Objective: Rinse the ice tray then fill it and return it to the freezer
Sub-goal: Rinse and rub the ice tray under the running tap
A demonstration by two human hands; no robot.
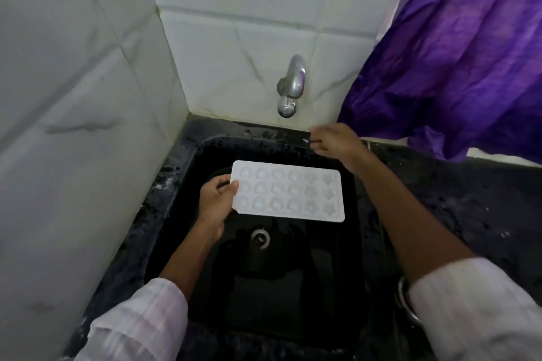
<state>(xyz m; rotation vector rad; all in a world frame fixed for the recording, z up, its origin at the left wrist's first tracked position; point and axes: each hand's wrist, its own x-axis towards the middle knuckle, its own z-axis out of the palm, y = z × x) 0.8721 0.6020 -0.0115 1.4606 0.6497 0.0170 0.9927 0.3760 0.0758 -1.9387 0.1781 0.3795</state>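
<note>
Tray [287, 190] level over sink [187, 161], left hand [215, 199] gripping its end; right hand [334, 141] loose, empty, below tap [291, 85].

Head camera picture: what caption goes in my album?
Left hand holds white ice tray over black sink.

— What hems in the left hand [216, 199]?
— The tiled wall [73, 126] close on its outer side; the sink [187, 155] rim just beyond its knuckles. Below it the basin lies open down to the drain [260, 238].
— And the right hand [337, 142]?
— The tap [291, 86] hangs just past its fingertips; the purple curtain [454, 67] crowds its outer side. The ice tray [289, 190] spans the gap between both hands.
</note>
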